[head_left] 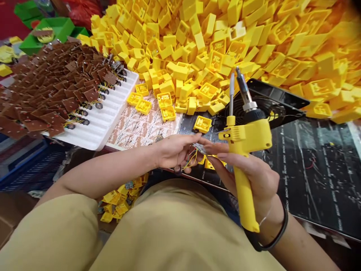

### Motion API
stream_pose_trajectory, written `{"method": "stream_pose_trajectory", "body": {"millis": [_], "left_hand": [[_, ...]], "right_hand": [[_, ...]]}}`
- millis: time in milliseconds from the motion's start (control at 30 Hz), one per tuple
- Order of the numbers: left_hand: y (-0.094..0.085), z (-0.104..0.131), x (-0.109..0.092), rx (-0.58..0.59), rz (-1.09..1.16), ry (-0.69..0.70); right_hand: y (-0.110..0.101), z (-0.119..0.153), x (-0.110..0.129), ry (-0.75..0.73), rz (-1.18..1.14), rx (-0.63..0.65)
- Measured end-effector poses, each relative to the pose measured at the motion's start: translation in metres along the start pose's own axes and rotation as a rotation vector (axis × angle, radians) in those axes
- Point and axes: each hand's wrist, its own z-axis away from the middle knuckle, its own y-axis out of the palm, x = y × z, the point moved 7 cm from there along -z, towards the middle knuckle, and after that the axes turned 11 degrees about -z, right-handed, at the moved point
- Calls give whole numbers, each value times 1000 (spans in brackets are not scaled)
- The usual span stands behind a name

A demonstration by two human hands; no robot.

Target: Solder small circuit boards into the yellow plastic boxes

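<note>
My right hand (261,178) is wrapped round the handle of a yellow soldering gun (245,137), its metal tip pointing up and away from me. The thumb and fingertips of that hand also reach the edge of a small circuit board (199,148). Closed on this board from the other side is my left hand (173,150). Thin coloured wires (191,160) hang from the board, with a small dark round part (178,169) below the left fingers. Just beyond my hands lies a yellow plastic housing (202,124); others sit partly hidden beneath them.
A big heap of yellow housings (180,49) covers the back. At left, a white ridged tray (113,116) bears many brown circuit boards (56,82) with wired round parts. A black fan (270,101) stands behind the soldering gun. More yellow pieces (118,203) lie below the table edge.
</note>
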Motion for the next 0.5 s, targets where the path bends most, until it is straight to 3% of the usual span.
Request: {"method": "stream_pose_trajectory", "body": {"millis": [100, 233, 400, 500], "left_hand": [[3, 2, 3, -12, 40, -7], [-4, 11, 4, -69, -3, 13], [-17, 33, -4, -160, -273, 275], [-18, 51, -18, -390, -679, 582]], "right_hand": [[1, 3, -1, -18, 15, 5], [-9, 5, -1, -6, 78, -79], [-14, 7, -4, 42, 184, -83], [-11, 7, -5, 24, 246, -94]]}}
